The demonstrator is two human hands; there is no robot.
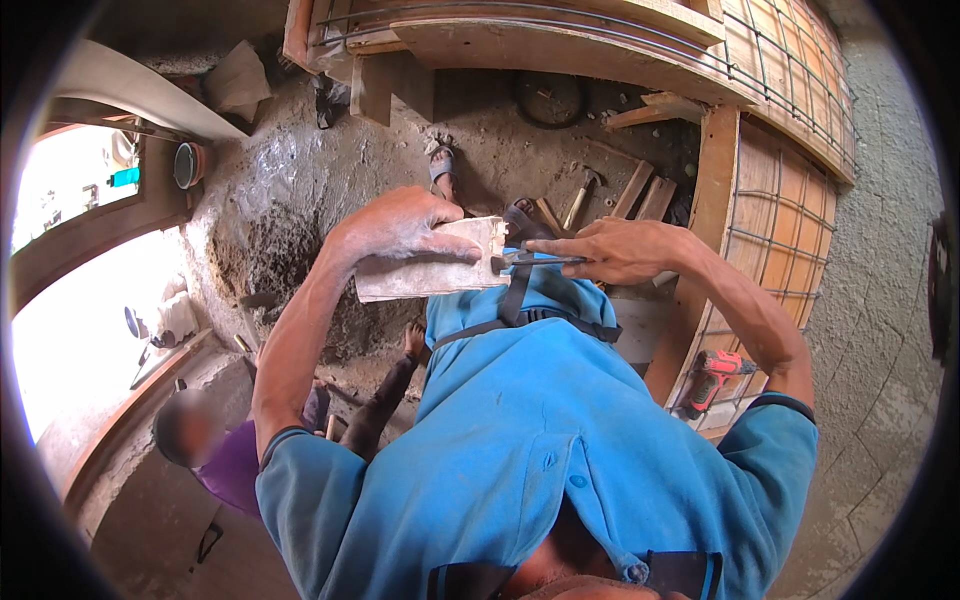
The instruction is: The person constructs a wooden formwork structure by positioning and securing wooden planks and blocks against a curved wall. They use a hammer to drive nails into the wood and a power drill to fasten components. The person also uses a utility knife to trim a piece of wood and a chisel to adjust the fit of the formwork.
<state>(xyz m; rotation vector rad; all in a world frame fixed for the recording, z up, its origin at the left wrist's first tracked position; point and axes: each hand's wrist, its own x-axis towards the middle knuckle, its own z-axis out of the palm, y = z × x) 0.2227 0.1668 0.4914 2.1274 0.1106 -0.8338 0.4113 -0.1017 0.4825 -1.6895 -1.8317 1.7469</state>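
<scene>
My left hand [405,228] grips a whitish rectangular block [425,277] from above, thumb along its face. The block has a broken, notched right end and is held in front of my waist. In my right hand [625,248] is a slim dark hand tool [545,261], its fingers closed along it. The tool's tip meets the block's notched end; its exact kind is unclear. Both forearms are raised and bent inward over my blue shirt.
Wooden formwork [720,190] with steel mesh stands at the right, a red cordless drill [712,380] on it. A hammer [578,200] and wood offcuts [640,190] lie on the muddy floor. Another person [235,465] is low at left. A bucket [188,165] sits near the opening.
</scene>
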